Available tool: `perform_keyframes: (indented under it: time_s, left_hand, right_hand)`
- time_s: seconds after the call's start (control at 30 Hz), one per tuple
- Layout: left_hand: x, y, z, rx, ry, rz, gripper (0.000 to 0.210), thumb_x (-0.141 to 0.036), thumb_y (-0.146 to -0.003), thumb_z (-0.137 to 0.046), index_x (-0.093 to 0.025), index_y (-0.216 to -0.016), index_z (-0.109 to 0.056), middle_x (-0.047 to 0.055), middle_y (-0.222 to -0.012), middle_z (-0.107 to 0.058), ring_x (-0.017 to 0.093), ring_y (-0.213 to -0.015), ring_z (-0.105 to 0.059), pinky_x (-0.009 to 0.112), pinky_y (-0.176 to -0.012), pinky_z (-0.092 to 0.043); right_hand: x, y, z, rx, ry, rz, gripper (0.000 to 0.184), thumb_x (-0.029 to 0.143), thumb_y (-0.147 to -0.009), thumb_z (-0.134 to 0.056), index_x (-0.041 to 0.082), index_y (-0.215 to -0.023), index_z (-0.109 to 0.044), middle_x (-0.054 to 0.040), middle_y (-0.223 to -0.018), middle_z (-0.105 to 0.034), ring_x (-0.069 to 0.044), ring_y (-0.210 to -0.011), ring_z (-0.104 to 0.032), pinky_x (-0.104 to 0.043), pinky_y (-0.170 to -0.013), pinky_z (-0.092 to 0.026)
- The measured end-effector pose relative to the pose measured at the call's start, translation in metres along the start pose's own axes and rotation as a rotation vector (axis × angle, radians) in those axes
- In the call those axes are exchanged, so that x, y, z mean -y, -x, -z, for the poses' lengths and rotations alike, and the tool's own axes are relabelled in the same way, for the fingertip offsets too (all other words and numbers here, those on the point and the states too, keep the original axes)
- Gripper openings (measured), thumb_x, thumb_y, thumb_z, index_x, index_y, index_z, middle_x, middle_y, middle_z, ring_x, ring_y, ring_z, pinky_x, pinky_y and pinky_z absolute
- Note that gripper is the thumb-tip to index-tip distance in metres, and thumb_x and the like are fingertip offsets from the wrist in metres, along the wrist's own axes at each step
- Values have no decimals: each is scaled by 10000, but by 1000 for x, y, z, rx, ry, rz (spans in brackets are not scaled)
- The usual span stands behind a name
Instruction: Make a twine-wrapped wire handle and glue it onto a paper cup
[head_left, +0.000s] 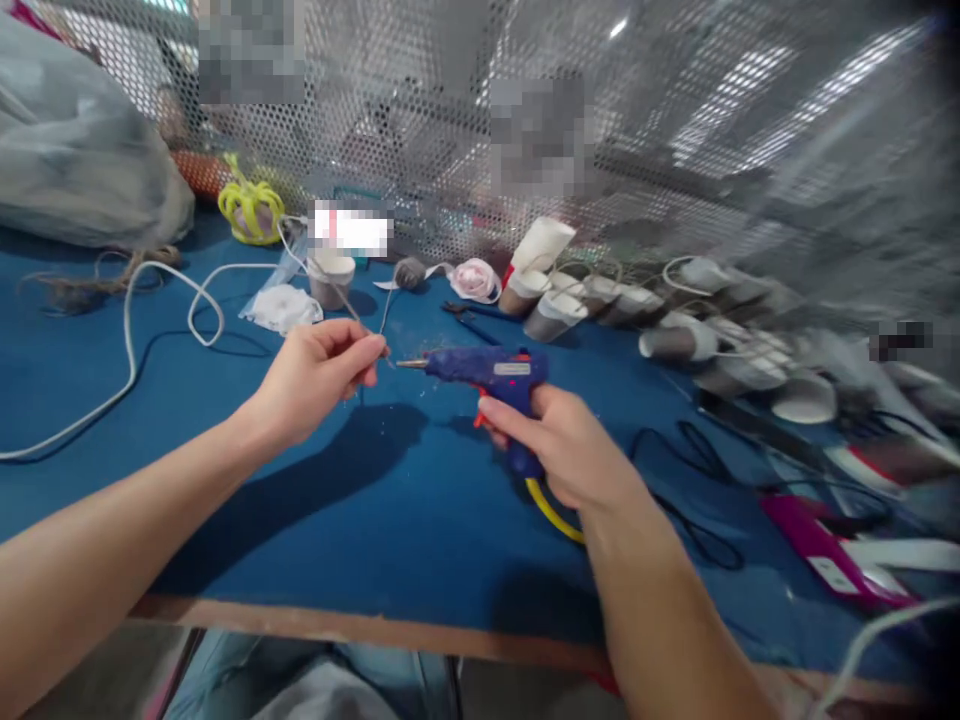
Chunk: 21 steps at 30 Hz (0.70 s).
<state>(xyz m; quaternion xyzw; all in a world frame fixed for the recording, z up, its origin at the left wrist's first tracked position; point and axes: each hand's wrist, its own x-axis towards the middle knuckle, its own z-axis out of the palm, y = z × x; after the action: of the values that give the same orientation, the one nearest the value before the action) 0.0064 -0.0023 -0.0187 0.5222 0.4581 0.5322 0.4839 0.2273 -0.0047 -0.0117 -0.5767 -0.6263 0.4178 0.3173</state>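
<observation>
My right hand [559,435] is wrapped round a blue hot glue gun [480,366], its index finger by the red trigger [480,408]. The gun's metal nozzle points left, a short gap away from my left fingertips. My left hand [322,375] is closed in a pinch on a thin grey cord [385,312]. That cord runs up toward a small grey ball of cord [410,273]. A second strand rises from the same fingers toward a grey-and-white paper cup [331,280]. Whatever sits right between the fingertips is too small to make out.
Several cord-handled cups [556,312] line the back right. Pliers [469,318] and a pink ribbon roll [475,280] lie behind the gun. A white cable [131,340] curls at left, below a plastic bag [82,140]. At right lie black cables [705,455] and a magenta object [825,550].
</observation>
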Motion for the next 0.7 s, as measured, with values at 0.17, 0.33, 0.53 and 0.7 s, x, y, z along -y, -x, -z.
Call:
perform_keyframes:
  time_s: [0.17,0.33,0.53,0.7]
  left_hand:
    - [0,5,-8,41,-130,10,251,-289,-760,-526,-146,-556,-495,-35,-482,-493,41,-418,-346,180,-410,-255]
    - [4,4,-5,76,-110,47,262,-312,-767,-512,-147,-564,-498,-38,-491,-479,41,-413,-322,188,-416,-239]
    - [2,6,-3,117,-140,31,255,-308,-763,-506,-147,-566,-502,-37,-494,-474,48,-425,-321,189,-426,-238]
    - [4,6,-2,142,-187,2,259,-318,-760,-501,-146,-566,-506,-30,-520,-490,51,-431,-329,187,-428,-248]
  right_hand:
    - [-11,-22,20,-158,-125,-89,392,463,-570,-700,132,-755,-601,-17,-601,-581,-108,-513,-517,-217,-465,-405]
    - [-30,-48,37,-304,73,-98,400,531,-621,-617,140,-570,-546,-23,-532,-547,-89,-432,-465,-220,-415,-384]
    - [-41,-73,43,-365,355,-182,389,500,-704,-539,150,-533,-535,-48,-458,-556,-129,-407,-517,-246,-434,-394]
    - [-43,-89,46,-333,623,-269,411,465,-728,-528,133,-487,-555,-174,-617,-640,-256,-640,-628,-299,-547,-413]
